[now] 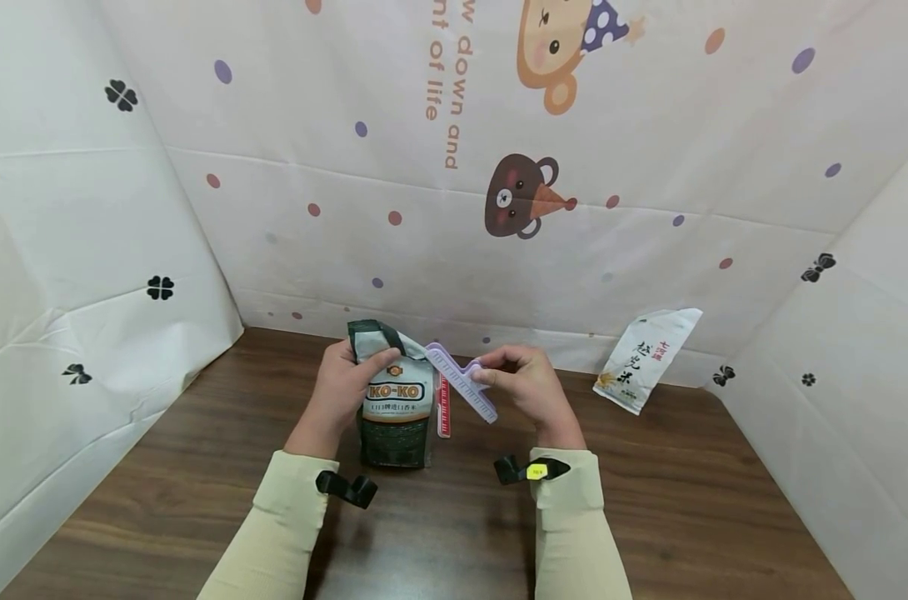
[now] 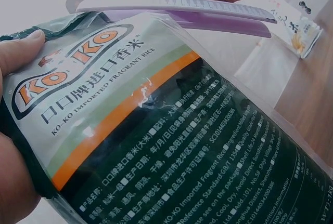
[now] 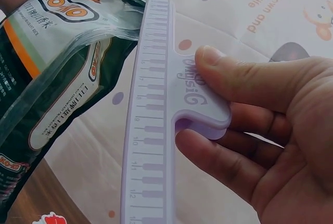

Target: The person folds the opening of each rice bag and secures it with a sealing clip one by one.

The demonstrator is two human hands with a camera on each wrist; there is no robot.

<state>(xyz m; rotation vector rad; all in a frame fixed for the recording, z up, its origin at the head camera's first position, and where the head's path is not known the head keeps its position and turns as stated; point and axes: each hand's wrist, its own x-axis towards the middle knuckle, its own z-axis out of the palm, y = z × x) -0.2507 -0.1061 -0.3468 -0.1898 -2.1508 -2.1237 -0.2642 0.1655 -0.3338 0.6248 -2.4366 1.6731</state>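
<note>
A green and silver KO-KO rice bag stands on the table, its top folded over. My left hand grips the bag's upper left side, thumb across the front. Between thumb and fingers, my right hand pinches the handle of a long purple bag clip with piano-key and ruler markings. The clip slants down to the right, its upper end at the bag's top right corner. In the right wrist view the clip hangs beside the bag's top edge; whether it bites the bag I cannot tell.
A red clip-like strip with piano-key markings is just right of the bag, partly hidden. Farther right, a white rice packet leans against the patterned back sheet. The brown wooden table runs between cloth-covered sides.
</note>
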